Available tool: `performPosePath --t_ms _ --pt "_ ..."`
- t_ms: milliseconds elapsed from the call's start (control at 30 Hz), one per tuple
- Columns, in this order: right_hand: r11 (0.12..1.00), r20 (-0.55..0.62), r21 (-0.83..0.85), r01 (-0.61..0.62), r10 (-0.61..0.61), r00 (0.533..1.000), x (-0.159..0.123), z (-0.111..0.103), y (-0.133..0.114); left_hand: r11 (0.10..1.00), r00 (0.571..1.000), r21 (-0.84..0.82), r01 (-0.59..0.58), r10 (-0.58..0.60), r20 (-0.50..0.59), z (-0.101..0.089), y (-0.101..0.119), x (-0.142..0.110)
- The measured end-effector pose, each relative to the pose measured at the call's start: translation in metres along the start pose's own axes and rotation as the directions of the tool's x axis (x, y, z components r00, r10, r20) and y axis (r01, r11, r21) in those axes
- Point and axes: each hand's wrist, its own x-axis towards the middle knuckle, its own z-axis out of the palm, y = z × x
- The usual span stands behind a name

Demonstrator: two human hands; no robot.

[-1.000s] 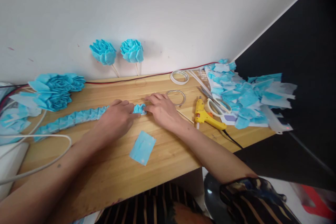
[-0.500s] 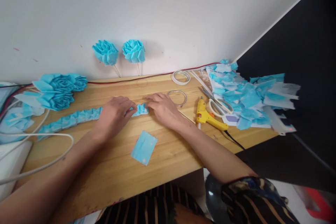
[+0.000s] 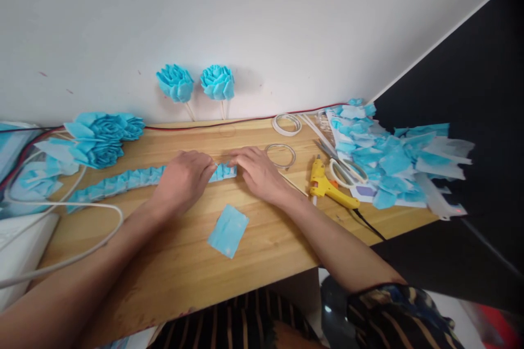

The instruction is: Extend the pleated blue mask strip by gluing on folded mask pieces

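A long strip of pleated light-blue fabric or paper point(image 3: 135, 178) lies across the wooden table, running under my left hand point(image 3: 185, 181). That hand is closed, its thumb and fingers pinching the folds near the strip's right end. At the very end, my right hand point(image 3: 260, 174) has its fingers bent and pressed together on the edge; its thumb is mostly hidden. Between the two hands a short pleated piece of the strip shows. Below them, apart from both, a flat blue square point(image 3: 228, 230) rests on the wood.
Two blue flowers on sticks point(image 3: 218, 83) lean on the wall, and more blue flowers point(image 3: 100, 139) lie left. To the right are a tape roll point(image 3: 287, 125), a wire ring point(image 3: 282, 156), a yellow glue gun point(image 3: 327, 185), scissors point(image 3: 347, 172) and piled blue petals point(image 3: 393, 152). A white cable point(image 3: 98, 205) loops near my left forearm.
The whole view has shifted slightly, so things sit a little further right. Both hands stay at the strip's right end, with only small finger movements.
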Motion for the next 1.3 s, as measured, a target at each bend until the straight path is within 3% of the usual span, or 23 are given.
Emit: performPosePath --t_ms 333,767,900,1033,1300 --pt "0.998 0.019 -0.018 0.068 -0.067 0.998 0.000 0.004 0.001 0.982 0.975 0.083 -0.171 0.156 0.159 -0.006 0.009 -0.009" --pt "0.995 0.044 -0.093 0.023 -0.019 0.999 0.001 0.011 0.006 0.965 0.956 0.158 -0.208 0.167 0.239 0.007 0.010 -0.005" --pt "0.999 0.014 -0.051 -0.008 0.008 1.000 0.001 0.007 0.008 0.946 0.953 0.204 -0.253 0.207 0.222 0.007 0.012 -0.004" --pt "0.999 -0.053 0.012 0.046 -0.045 0.998 0.001 0.003 0.006 0.940 0.958 0.221 -0.260 0.223 0.181 0.010 0.012 -0.004" --pt "0.998 0.053 -0.046 0.051 -0.048 0.997 0.002 0.010 0.003 0.934 0.954 0.235 -0.270 0.227 0.196 0.010 0.011 -0.005"
